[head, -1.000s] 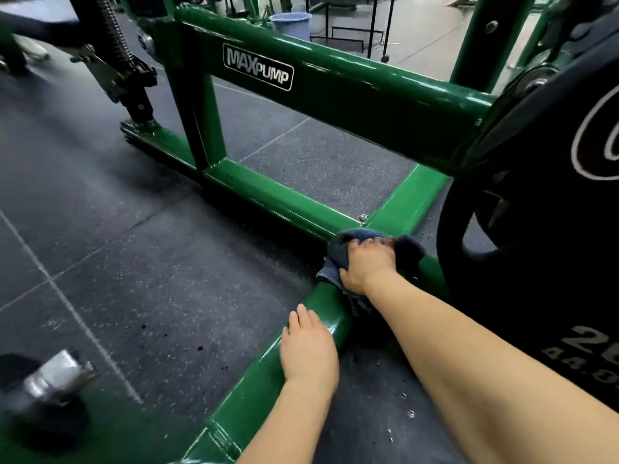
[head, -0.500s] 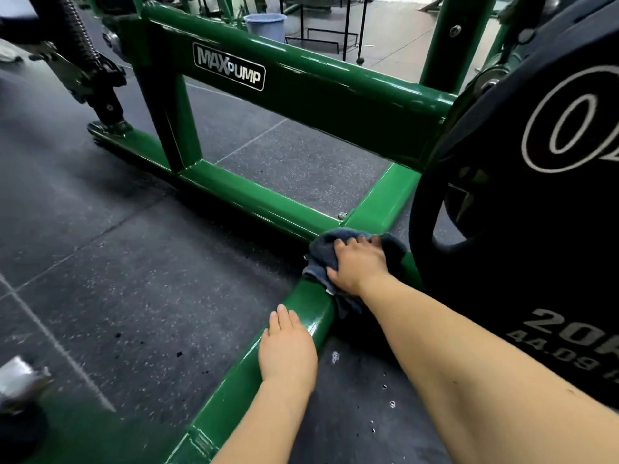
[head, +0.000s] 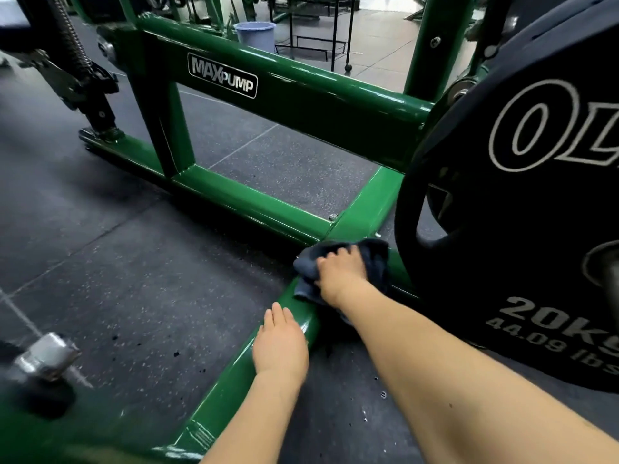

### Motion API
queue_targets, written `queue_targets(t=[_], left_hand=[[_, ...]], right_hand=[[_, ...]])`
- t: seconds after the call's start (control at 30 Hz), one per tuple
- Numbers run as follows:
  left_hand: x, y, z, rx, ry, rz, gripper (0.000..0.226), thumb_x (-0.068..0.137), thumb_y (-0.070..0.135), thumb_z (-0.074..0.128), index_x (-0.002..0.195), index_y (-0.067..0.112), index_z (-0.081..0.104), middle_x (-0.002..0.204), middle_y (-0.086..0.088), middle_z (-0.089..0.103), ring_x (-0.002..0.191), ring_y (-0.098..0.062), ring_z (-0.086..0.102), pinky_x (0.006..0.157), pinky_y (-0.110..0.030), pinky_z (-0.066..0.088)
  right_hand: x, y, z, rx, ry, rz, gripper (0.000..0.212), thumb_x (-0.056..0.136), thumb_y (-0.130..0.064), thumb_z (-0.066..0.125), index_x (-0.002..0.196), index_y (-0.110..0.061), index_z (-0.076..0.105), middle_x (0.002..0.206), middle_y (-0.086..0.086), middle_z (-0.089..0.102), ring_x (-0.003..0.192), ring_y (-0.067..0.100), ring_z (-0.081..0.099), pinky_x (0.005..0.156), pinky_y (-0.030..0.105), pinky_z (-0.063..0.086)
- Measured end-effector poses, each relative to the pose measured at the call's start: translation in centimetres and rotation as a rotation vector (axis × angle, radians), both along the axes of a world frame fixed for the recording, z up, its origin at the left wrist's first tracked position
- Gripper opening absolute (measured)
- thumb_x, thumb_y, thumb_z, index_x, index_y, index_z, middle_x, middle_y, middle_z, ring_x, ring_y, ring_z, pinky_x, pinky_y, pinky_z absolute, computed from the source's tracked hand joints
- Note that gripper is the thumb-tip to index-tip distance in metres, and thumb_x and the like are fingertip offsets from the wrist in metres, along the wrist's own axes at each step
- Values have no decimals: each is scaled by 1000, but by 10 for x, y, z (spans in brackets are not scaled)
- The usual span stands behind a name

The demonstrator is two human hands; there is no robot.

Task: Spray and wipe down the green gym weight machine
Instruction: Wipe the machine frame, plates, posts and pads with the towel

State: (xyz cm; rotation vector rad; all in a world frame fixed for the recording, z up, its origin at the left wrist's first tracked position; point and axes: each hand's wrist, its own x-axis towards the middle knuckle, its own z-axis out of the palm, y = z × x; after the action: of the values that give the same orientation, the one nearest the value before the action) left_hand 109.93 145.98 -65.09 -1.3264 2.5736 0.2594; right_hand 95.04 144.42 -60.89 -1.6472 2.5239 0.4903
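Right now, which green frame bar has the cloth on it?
The low floor bar running toward the camera, just below its joint with the cross bar. The right hand holds the dark cloth there; the left hand rests lower on it.

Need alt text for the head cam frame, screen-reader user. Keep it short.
A person's right hand presses a dark cloth onto the low bar of a green weight machine, beside a black 20 kg weight plate. The left hand rests flat on the same bar nearer the camera, over dark speckled rubber flooring.
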Motion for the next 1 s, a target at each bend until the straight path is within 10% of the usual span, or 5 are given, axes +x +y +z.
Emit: queue_targets(t=[0.53,0.77,0.9,1.0], left_hand=[[46,49,16,-52,-189,84,38,100,10,29,135,9,44,141,-12,40,128,-23,43,92,-29,44],[77,86,46,-224,-481,-121,45,102,18,28,147,13,31,151,-9,37,140,-30,30,119,-49,3],[106,86,23,-489,-601,60,63,97,23,-5,149,36,29,124,39,52,141,10,14,112,-30,-27],[96,94,39,-275,-427,27,54,103,25,19,153,9,9,157,0,28,149,-22,-2,119,-40,-12]], right_hand=[[104,47,4,245,-27,258,51,99,-36,42,146,-15,39,153,12,33,142,33,25,117,51,7],[135,73,-4,87,-88,353,49,98,-33,44,144,-16,40,152,12,32,143,34,19,119,51,4],[144,89,-11,1,-151,573,46,99,-33,42,143,-20,41,153,8,32,145,31,14,119,50,0],[150,107,-21,-84,-252,625,47,99,-31,42,144,-21,38,155,7,28,146,32,8,118,49,-6]])
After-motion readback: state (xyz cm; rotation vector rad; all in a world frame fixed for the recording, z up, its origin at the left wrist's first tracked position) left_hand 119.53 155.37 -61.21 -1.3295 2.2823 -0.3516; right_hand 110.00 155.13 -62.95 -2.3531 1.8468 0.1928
